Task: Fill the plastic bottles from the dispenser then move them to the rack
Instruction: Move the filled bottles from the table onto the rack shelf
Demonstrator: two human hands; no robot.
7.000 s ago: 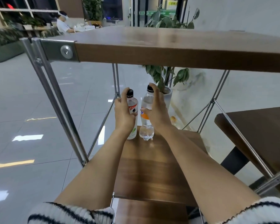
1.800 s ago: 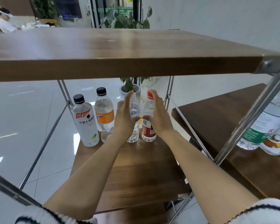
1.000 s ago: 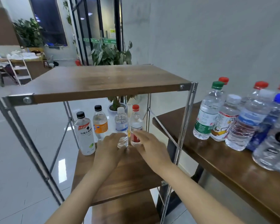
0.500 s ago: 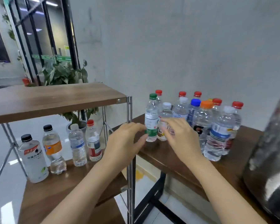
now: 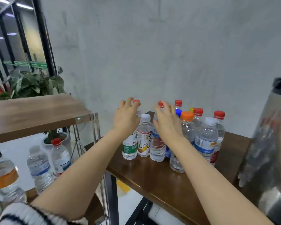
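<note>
Head cam — bottles [image 5: 206, 140] upright on table [image 5: 152, 179], caps up; L grip [image 5: 126, 118], R grip [image 5: 166, 125] unclenched over them.

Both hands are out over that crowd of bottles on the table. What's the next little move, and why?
Probably lower and curl each hand round a bottle neck: the left hand on the green-labelled bottle, the right hand on the nearest blue-labelled bottle. Both hands are open, hold nothing, and hang right in front of those two.
</note>
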